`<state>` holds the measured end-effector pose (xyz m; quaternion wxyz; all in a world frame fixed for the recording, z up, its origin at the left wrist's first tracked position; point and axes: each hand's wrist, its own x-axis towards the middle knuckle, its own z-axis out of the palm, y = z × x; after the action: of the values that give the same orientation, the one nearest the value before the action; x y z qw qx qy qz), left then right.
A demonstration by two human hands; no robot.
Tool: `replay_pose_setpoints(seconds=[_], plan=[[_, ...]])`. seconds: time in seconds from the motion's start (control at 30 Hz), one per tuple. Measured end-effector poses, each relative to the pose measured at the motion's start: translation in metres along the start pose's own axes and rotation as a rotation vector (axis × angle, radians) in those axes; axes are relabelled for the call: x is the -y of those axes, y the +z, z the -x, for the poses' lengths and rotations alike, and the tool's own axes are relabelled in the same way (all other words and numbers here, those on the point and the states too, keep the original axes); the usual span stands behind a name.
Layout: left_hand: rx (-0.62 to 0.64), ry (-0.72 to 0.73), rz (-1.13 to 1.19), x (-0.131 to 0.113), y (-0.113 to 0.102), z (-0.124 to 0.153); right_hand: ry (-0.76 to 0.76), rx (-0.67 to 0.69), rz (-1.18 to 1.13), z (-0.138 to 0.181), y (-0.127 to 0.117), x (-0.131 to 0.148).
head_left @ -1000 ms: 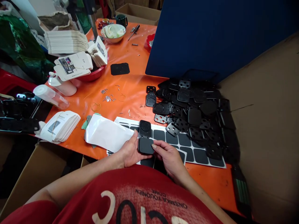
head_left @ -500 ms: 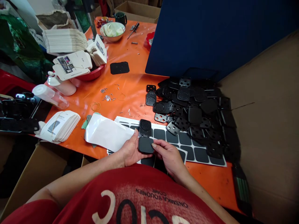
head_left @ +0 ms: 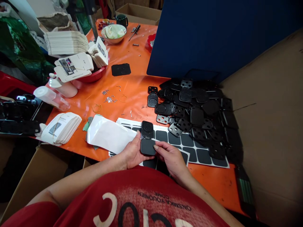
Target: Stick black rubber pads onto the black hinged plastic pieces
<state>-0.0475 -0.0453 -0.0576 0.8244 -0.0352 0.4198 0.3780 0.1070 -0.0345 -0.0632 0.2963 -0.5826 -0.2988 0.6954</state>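
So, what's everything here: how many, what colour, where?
Hinged part: one, black, in hands
Similar parts: many, black, right pile
Sticker sheets: several, white with dark squares, below hands
Glossy sheet: one, white, left of hands
Pins: many, silver, centre
Rubber bands: few, yellow, near pins
Flat plate: one, black, beyond pins
Cartons: many, white, left
Bottles: two, white and clear, left
Bowl: one, pale, back
Mug: one, green, back
Panel: one, blue, right
Table: one, orange, beneath
Left hand: one, bare, holding part
Right hand: one, bare, holding part
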Motion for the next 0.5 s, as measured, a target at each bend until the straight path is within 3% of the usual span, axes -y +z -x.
replay_pose_setpoints(seconds=[0.5], plan=[[0.025,0.017,-0.028,0.0009,-0.0020,-0.0011,-0.070,-0.017,0.123,-0.0056,-0.0041,-0.0091]])
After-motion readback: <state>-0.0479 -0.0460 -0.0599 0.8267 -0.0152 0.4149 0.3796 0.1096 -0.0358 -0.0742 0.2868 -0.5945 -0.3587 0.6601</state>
